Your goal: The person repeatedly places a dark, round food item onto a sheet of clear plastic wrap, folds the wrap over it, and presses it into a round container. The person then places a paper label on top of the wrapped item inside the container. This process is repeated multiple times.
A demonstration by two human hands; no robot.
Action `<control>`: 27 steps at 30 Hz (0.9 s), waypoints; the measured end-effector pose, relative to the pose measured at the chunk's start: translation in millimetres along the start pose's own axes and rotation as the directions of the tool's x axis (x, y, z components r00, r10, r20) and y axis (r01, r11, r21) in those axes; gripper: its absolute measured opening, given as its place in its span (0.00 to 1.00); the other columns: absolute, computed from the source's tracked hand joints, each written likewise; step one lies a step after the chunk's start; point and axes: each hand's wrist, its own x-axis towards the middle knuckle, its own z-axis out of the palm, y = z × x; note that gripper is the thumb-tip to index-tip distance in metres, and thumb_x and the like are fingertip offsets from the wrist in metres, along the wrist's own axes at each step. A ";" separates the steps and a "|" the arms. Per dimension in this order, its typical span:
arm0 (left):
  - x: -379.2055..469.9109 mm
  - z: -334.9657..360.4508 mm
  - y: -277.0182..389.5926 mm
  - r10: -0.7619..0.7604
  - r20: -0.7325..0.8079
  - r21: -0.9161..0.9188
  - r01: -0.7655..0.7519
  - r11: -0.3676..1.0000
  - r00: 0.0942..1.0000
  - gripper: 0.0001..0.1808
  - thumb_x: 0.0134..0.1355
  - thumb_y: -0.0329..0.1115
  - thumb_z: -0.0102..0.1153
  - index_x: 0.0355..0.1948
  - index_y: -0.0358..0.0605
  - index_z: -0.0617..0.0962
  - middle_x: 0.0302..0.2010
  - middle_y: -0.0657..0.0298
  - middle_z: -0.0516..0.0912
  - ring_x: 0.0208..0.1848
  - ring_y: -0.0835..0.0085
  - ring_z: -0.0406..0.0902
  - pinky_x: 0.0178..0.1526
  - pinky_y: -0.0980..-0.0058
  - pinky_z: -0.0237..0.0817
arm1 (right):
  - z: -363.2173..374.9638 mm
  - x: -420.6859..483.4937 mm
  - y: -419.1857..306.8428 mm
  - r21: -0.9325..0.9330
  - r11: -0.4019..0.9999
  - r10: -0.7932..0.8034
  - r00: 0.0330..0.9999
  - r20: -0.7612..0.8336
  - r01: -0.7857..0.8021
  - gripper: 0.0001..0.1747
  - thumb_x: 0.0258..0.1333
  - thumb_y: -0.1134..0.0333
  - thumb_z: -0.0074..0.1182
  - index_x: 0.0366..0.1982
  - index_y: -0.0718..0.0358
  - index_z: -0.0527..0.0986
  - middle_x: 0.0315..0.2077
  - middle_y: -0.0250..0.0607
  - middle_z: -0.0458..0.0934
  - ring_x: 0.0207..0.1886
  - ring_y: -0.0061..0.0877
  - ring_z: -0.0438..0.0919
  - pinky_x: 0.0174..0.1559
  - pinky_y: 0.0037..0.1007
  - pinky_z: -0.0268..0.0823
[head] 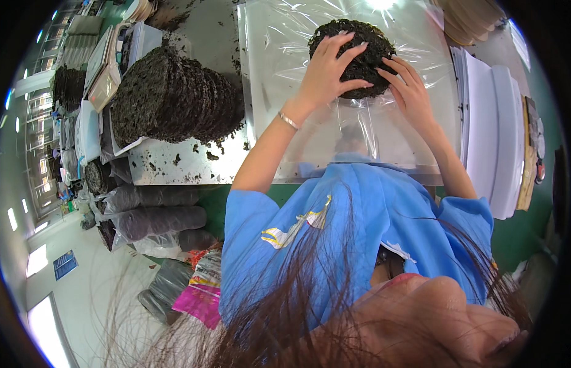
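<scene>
A round cake of dark dried seaweed [366, 60] lies on clear plastic film [285, 73], which is spread over a pale board at the far middle. Spread across the cake's left part is my left hand [333, 64], palm down, its thumb near the lower edge. The fingertips of my right hand [407, 83] touch the cake's right side, with the fingers apart. Neither hand is closed around the cake. The film is wrinkled around it and reflects the lights. My palms hide part of the film and the cake's left side.
Left of the board, a thick leaning stack of similar seaweed cakes [175, 96] stands among loose crumbs [211, 156]. White sheets [485, 119] are stacked along the right side. Dark wrapped rolls [159, 221] and a pink bag [200, 301] lie below the table at left.
</scene>
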 end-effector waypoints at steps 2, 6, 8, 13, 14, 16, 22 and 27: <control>11.1 5.1 -10.4 0.070 0.109 0.112 -0.082 0.990 0.992 0.46 0.56 0.66 0.66 0.74 0.66 0.68 0.79 0.57 0.59 0.80 0.48 0.52 0.76 0.37 0.41 | 3.2 5.0 -3.5 0.031 0.999 0.026 1.000 -0.014 -0.025 0.22 0.60 0.75 0.58 0.57 0.57 0.78 0.59 0.37 0.77 0.66 0.38 0.72 0.64 0.42 0.68; 16.5 31.1 -44.4 0.082 0.349 0.151 -0.142 0.978 0.934 0.46 0.61 0.71 0.57 0.78 0.81 0.58 0.83 0.63 0.48 0.83 0.45 0.39 0.76 0.29 0.31 | 13.6 12.7 -18.1 0.029 0.998 0.054 0.997 -0.049 -0.053 0.16 0.62 0.71 0.58 0.52 0.62 0.80 0.52 0.41 0.81 0.61 0.38 0.76 0.61 0.39 0.71; 14.0 39.5 -57.1 0.060 0.419 0.197 -0.154 0.968 0.906 0.46 0.63 0.71 0.55 0.79 0.83 0.55 0.84 0.63 0.43 0.83 0.43 0.35 0.75 0.27 0.28 | 14.2 17.9 -24.6 -0.007 0.999 0.040 0.999 0.005 -0.040 0.15 0.66 0.66 0.55 0.49 0.67 0.80 0.49 0.44 0.81 0.60 0.40 0.75 0.64 0.42 0.66; 18.8 43.7 -57.7 -0.094 0.585 0.376 -0.167 0.911 0.806 0.48 0.63 0.72 0.54 0.80 0.85 0.49 0.84 0.64 0.34 0.83 0.43 0.26 0.74 0.26 0.21 | 16.4 28.8 -17.3 -0.173 0.982 -0.035 0.976 0.215 0.074 0.15 0.65 0.59 0.56 0.37 0.66 0.79 0.40 0.40 0.80 0.53 0.37 0.75 0.68 0.42 0.61; 21.2 42.9 -55.3 -0.114 0.602 0.404 -0.178 0.897 0.790 0.49 0.63 0.72 0.55 0.80 0.84 0.49 0.84 0.64 0.33 0.83 0.42 0.26 0.74 0.26 0.23 | 20.4 28.4 -13.9 -0.180 0.980 -0.052 0.976 0.213 0.091 0.16 0.65 0.57 0.56 0.34 0.65 0.79 0.37 0.39 0.80 0.51 0.36 0.75 0.68 0.42 0.61; 22.4 44.1 -52.3 -0.160 0.631 0.460 -0.199 0.866 0.759 0.52 0.62 0.71 0.57 0.81 0.82 0.47 0.84 0.63 0.32 0.83 0.41 0.27 0.74 0.25 0.26 | 22.3 32.0 -13.8 -0.189 0.977 -0.054 0.968 0.245 0.102 0.17 0.66 0.57 0.56 0.38 0.66 0.80 0.40 0.41 0.81 0.54 0.37 0.74 0.69 0.42 0.60; 19.6 44.1 -59.2 -0.133 0.615 0.394 -0.156 0.906 0.777 0.50 0.64 0.63 0.60 0.81 0.81 0.48 0.84 0.62 0.34 0.83 0.42 0.28 0.74 0.25 0.28 | -40.6 10.4 -48.0 0.670 0.668 0.060 0.922 0.384 -0.323 0.26 0.72 0.55 0.51 0.60 0.66 0.75 0.65 0.48 0.72 0.73 0.41 0.65 0.74 0.40 0.52; 24.0 26.2 -43.9 -0.089 0.498 0.274 -0.059 0.960 0.862 0.41 0.64 0.52 0.65 0.76 0.68 0.64 0.80 0.54 0.55 0.81 0.45 0.47 0.76 0.34 0.39 | -41.4 -73.5 -76.9 0.387 0.842 0.055 0.774 0.631 -0.375 0.31 0.70 0.58 0.54 0.68 0.65 0.68 0.73 0.52 0.59 0.77 0.48 0.53 0.77 0.45 0.45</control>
